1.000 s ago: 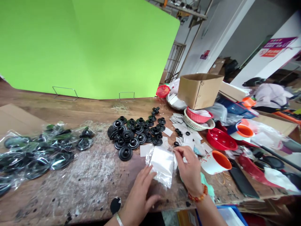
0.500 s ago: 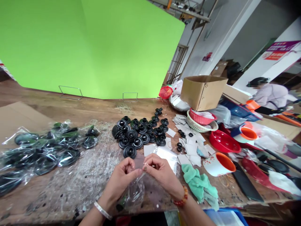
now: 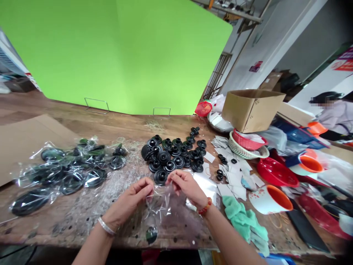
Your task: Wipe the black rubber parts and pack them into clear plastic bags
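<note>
My left hand (image 3: 129, 200) and my right hand (image 3: 184, 185) both pinch the top edge of a clear plastic bag (image 3: 161, 209) and hold it just above the wooden table (image 3: 110, 129). The bag hangs crumpled between them. Right behind my hands lies a heap of black round rubber parts (image 3: 173, 156). A stack of more clear bags (image 3: 205, 186) rests under my right wrist.
Bagged black parts (image 3: 63, 173) are piled at the left. White paper slips (image 3: 231, 169), a green cloth (image 3: 244, 224), an orange-lined cup (image 3: 268, 198), red bowls (image 3: 277, 173), baskets and a cardboard box (image 3: 252, 108) crowd the right. A person sits at the far right.
My hands left the stack of bags, took one clear bag and pulled it toward the table's near edge. They now hold it slightly further apart. The camera view swung left.
</note>
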A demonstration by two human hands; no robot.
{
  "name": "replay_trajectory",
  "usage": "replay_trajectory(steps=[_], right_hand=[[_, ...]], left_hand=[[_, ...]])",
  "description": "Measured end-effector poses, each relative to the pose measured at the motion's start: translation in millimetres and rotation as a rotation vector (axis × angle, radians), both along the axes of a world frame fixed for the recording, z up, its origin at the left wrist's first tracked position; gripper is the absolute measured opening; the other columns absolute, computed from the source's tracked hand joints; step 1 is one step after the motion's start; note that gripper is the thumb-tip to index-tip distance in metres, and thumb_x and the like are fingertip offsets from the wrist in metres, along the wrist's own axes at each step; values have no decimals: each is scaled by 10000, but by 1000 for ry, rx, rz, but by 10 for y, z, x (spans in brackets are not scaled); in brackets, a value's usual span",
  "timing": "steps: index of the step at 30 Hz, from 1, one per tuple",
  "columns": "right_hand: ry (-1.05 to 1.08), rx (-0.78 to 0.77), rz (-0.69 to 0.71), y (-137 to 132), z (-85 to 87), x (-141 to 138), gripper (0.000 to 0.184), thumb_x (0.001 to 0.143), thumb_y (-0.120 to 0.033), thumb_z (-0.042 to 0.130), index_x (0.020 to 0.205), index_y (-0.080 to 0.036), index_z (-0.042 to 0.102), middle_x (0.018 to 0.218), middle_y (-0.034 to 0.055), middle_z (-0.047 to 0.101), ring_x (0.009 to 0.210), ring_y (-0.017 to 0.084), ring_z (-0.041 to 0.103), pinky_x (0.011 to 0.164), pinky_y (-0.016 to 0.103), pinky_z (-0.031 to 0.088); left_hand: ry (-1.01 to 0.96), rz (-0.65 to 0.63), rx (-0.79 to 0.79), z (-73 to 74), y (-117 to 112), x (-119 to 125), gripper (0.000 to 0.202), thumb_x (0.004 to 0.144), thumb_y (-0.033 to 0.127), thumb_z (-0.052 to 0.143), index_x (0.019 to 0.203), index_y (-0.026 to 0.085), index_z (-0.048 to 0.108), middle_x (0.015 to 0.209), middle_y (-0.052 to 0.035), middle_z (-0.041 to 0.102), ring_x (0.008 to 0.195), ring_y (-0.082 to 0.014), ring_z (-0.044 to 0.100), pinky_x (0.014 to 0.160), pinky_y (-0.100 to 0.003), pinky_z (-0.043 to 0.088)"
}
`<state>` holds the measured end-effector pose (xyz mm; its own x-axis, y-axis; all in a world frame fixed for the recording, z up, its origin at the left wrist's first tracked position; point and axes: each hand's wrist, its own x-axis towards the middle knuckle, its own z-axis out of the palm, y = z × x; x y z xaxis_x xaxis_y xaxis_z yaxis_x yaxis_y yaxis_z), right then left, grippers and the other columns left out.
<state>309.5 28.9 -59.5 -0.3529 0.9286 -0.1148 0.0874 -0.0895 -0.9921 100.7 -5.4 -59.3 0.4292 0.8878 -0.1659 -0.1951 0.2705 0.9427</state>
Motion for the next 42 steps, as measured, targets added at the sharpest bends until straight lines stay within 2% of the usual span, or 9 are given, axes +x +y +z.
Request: replay_trajectory(steps=[2, 4, 7, 14, 21, 26, 32, 36, 42], right_hand=[[-262, 347, -24, 129, -63, -21, 243, 802, -112, 517, 1005, -180, 632, 1007, 68, 626, 749, 130, 554, 691, 275, 486], [-435, 593, 93, 214, -154, -60, 428, 751, -4, 486, 1113, -192, 617, 1175, 89, 573, 1002, 175, 544, 917, 342, 433], [-551, 691, 251, 235, -220, -137, 387, 791, 6, 445, 1059, -191, 644, 1138, 91, 561, 1050, 185, 529, 937, 340, 426], [-241, 460, -262, 17, 236, -223, 236, 884, -287, 524, 1091, -196, 591, 926, 63, 580, 734, 143, 568, 660, 267, 490], [-114, 101, -245, -69, 277, -120, 213, 797, -349, 615, 892, -159, 632, 625, -18, 566, 475, 92, 476, 447, 215, 380], [-272, 237, -132, -145, 223, 31, 131, 774, -260, 645, 861, -184, 708, 729, 13, 637, 649, 131, 538, 607, 246, 423], [-141, 152, -26, -211, 182, 140, 267, 914, -324, 460, 893, -187, 688, 675, -10, 598, 557, 104, 503, 561, 230, 390], [-210, 140, -64, -247, 175, 195, 84, 744, -216, 674, 811, -167, 658, 756, -6, 604, 652, 113, 513, 595, 224, 381], [-255, 261, -76, -314, 109, 186, 106, 830, -178, 533, 728, -177, 562, 684, -27, 535, 656, 114, 476, 611, 227, 359]], left_hand=[[227, -8, 104, 6, 57, -80, 196, 832, 373, 597, 798, 181, 579, 715, 18, 502, 674, -123, 436, 639, -223, 362], [357, -23, 180, 9, 95, -140, 192, 812, 373, 604, 806, 182, 596, 737, 12, 536, 695, -138, 464, 646, -234, 371], [443, -22, 245, 27, 100, -179, 174, 801, 357, 594, 807, 186, 625, 767, -6, 600, 732, -164, 521, 676, -254, 399], [603, -14, 438, 171, 16, 2, 91, 762, 231, 638, 738, 225, 726, 763, -33, 687, 737, -195, 604, 700, -266, 431], [506, 219, 566, 83, -53, 324, 93, 783, 289, 665, 794, 267, 755, 828, -41, 607, 804, -191, 573, 766, -278, 437], [333, 349, 331, 8, -47, 413, 87, 708, 314, 737, 722, 229, 741, 1200, -67, 498, 1073, -239, 503, 892, -303, 424], [-101, 139, -205, 93, -58, 474, 174, 753, 331, 711, 773, 182, 624, 921, -30, 658, 794, -162, 598, 755, -280, 474], [-190, 225, -273, 69, -63, 508, 204, 722, 294, 743, 756, 176, 581, 976, -15, 659, 801, -147, 610, 728, -248, 476], [-266, 224, -288, -23, -86, 584, 233, 711, 288, 757, 779, 178, 563, 813, 6, 645, 675, -114, 592, 642, -219, 461]])
